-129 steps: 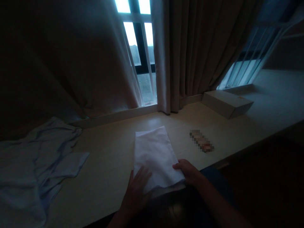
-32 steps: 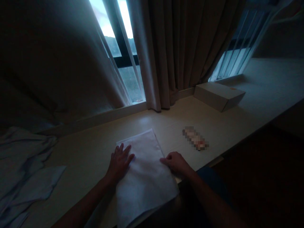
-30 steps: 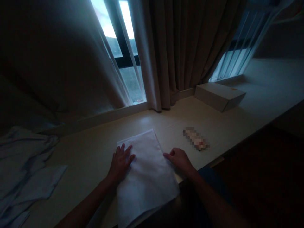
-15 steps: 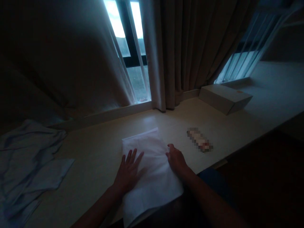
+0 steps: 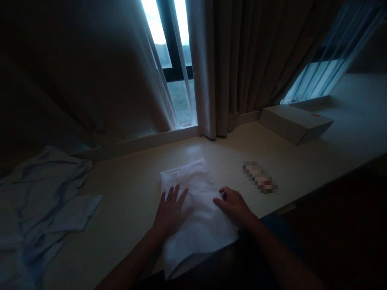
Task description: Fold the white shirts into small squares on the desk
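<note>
My two hands are on one folded white cloth (image 5: 201, 221), which lies on the tabletop in front of me, its near end reaching past the front edge. My left hand (image 5: 169, 213) is open, fingers spread flat on the cloth's left half. My right hand (image 5: 235, 204) is loosely curled at its right edge, thumb on top; I cannot tell whether it pinches any fabric. One rumpled heap of pale fabric (image 5: 54, 205) sits well to the left; how many pieces it holds I cannot tell. To the right are one pixelated oblong item (image 5: 260, 177) and one closed box (image 5: 296, 121).

The tabletop (image 5: 130, 185) is pale and runs along beneath two windows, one ahead (image 5: 178, 100) and one off to the right (image 5: 316, 78), with a heavy brown curtain (image 5: 226, 68) between them. The room is dim.

A second ago my left fingertips were by the cloth's far left corner; now they lie lower and farther in. The cloth, smoother then, now shows creases between my hands.
</note>
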`<state>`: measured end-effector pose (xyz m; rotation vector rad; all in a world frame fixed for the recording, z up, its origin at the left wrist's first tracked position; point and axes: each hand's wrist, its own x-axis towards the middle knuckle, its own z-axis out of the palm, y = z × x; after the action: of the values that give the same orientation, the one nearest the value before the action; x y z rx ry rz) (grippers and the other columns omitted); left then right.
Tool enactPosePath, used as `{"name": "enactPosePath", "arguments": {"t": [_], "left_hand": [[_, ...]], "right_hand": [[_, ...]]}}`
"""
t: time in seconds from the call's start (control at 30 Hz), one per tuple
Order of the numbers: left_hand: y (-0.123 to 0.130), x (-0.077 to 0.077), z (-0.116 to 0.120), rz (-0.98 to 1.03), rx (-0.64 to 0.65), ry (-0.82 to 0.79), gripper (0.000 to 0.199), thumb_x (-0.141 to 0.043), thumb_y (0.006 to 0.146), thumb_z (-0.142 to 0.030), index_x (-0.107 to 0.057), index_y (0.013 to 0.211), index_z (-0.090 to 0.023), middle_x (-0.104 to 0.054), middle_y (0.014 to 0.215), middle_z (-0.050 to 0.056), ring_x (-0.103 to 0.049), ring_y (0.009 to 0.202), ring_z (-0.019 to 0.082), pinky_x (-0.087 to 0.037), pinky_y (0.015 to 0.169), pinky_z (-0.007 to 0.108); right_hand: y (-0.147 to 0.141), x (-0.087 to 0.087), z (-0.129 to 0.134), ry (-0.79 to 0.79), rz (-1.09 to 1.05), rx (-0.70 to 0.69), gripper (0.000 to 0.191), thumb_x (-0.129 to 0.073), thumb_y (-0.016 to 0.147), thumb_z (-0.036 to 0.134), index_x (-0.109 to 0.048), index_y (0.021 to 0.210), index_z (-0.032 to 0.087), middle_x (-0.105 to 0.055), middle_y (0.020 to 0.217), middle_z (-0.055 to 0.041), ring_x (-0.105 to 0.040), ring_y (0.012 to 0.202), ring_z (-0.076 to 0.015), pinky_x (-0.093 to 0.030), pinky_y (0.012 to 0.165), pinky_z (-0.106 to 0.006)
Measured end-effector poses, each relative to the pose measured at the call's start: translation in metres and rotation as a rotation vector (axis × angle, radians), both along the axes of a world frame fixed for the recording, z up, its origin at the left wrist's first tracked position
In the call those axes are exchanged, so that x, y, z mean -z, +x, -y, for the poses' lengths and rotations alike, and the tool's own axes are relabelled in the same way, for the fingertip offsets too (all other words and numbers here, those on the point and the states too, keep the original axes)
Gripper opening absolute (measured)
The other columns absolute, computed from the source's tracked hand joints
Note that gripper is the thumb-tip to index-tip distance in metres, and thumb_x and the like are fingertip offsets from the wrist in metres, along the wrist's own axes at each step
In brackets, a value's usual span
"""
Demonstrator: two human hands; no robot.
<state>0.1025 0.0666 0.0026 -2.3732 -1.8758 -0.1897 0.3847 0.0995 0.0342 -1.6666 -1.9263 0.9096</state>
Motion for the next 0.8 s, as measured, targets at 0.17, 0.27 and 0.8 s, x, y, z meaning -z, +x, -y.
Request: {"name": "enactPosePath", "arguments": {"t": [0.17,0.27,0.8], "left_hand": [[-0.006,-0.001,-0.021,0.004,-0.032,-0.013,0.073,-0.035,0.086,-0.068,-0.027,0.150,-0.032,-0.021,0.159,0.007,-0.013,0.147,0.031,-0.008,0.116,0.056],[-0.009,-0.002,-0.028,-0.011,-0.026,-0.032,0.073,-0.035,0.087,-0.067,-0.030,0.149,-0.029,-0.022,0.159,0.010,-0.014,0.147,0.033,-0.008,0.116,0.058],[0.015,-0.009,0.070,-0.110,0.292,-0.058,0.077,-0.047,0.085,-0.060,-0.016,0.151,-0.036,-0.016,0.160,0.005,-0.017,0.146,0.034,-0.019,0.114,0.059]], "right_hand": [[0.001,0.007,-0.006,-0.024,-0.062,-0.015,0.044,-0.066,0.078,0.026,-0.057,0.121,0.017,-0.069,0.084,-0.0024,-0.063,0.077,-0.0156,-0.041,0.070,-0.023],[-0.002,0.009,-0.011,-0.006,-0.072,-0.043,0.044,-0.061,0.079,0.019,-0.056,0.123,0.016,-0.070,0.085,-0.0028,-0.063,0.079,-0.0154,-0.040,0.072,-0.023],[-0.006,0.010,-0.011,0.010,0.109,-0.018,0.036,-0.049,0.087,0.014,-0.051,0.123,0.014,-0.069,0.093,-0.0091,-0.064,0.085,-0.0196,-0.039,0.072,-0.026]]}}
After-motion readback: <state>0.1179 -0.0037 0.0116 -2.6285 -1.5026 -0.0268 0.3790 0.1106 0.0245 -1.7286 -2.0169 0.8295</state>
